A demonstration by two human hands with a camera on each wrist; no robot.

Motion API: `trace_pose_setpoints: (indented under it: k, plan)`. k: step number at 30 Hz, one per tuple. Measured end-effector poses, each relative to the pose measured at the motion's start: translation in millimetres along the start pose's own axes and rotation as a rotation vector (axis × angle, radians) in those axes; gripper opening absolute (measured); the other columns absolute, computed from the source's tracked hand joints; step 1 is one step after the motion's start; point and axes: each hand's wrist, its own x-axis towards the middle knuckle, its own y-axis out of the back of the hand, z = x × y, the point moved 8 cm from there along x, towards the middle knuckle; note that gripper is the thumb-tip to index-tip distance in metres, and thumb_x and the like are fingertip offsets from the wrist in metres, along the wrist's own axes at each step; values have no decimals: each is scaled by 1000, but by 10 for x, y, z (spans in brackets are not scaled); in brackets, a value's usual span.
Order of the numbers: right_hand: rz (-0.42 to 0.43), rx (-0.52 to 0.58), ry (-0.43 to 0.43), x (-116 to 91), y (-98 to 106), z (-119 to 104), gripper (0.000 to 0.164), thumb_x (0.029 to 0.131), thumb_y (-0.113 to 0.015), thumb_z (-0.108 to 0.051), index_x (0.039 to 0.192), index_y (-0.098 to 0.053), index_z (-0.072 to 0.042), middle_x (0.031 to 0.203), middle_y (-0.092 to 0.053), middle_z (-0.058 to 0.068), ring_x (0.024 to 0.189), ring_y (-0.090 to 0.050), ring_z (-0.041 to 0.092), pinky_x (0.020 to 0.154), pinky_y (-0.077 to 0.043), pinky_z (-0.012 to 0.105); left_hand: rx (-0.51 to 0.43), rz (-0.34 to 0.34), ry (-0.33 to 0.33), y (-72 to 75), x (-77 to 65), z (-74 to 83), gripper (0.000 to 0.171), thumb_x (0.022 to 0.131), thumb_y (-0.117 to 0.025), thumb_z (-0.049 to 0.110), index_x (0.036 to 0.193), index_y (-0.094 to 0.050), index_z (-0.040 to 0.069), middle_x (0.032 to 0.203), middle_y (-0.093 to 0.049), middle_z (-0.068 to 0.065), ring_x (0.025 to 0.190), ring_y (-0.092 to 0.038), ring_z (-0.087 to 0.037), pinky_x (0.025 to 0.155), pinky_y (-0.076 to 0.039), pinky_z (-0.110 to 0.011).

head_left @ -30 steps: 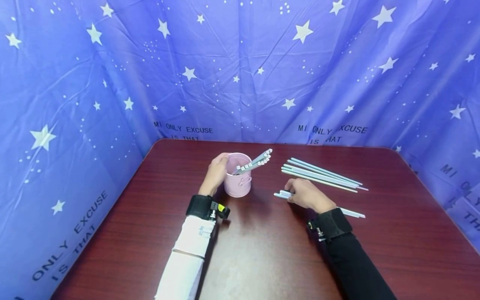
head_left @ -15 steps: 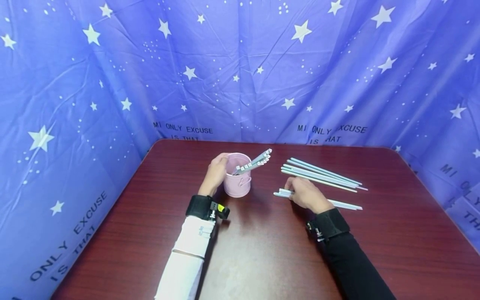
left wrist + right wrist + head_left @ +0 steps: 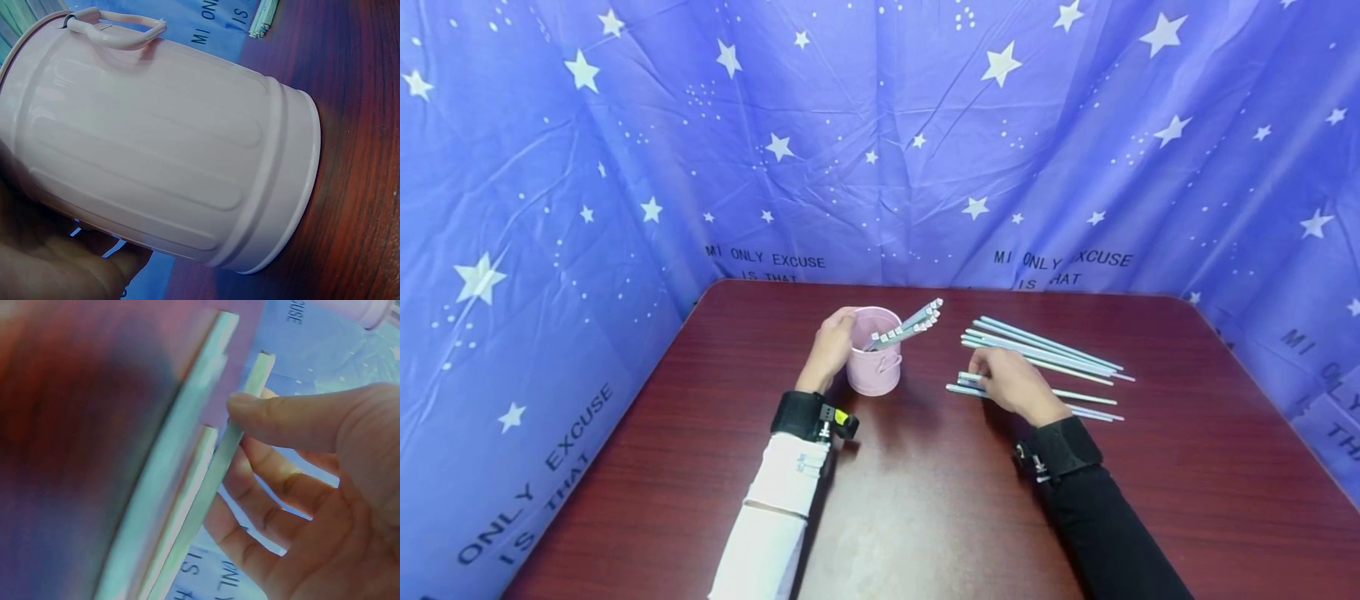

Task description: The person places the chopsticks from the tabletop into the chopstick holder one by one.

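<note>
A single pale green stick [image 3: 201, 500] pinched in the right hand [image 3: 1013, 383], the pink bucket [image 3: 874, 372] held upright by the left.
Over on the worktop [image 3: 895, 517], the left hand [image 3: 830, 348] grips the bucket near its rim, worth keeping firm since the sticks inside [image 3: 912, 323] all lean one way; the right hand would do well to keep that thumb-and-finger pinch light and draw the stick free of the loose sticks [image 3: 1096, 411] just beside it (the fanned sticks [image 3: 1067, 354] lie close behind, easy to brush). Its neighbours blur from the wrist, so I can't swear nothing touches. Half a second ago its far end lay bunched with the others; now a gap shows, bucket unmoved.
</note>
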Motion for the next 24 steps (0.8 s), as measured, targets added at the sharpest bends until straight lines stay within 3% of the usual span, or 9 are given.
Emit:
trace_pose_setpoints:
  k: [11,19,24]
  plan:
    - [328,66,93,-108,601,-341,17,94,-73,6,109,-72,-2,95,-73,15,89,-68,33,81,-55,51,-9,-5,3,-2,16,-21,41,114,-42,26,141,-67,6,151,-63,-18,146,-54,-34,126,-39,-53]
    - [606,151,154,-289,983,-622,23,91,-75,10,111,-72,0,97,-72,16,93,-69,33,83,-53,43,-14,-12,11,-4,14,-31,41,114,-42,25,141,-67,7,151,-63,-17,146,-54,-32,126,-39,-52]
    - [732,217,184,-443,1177,-781,22,90,-76,10,110,-72,2,102,-72,18,96,-69,35,88,-48,32,-16,-16,16,-9,18,-29,42,114,-42,27,142,-67,8,151,-63,-16,146,-54,-31,127,-39,-51]
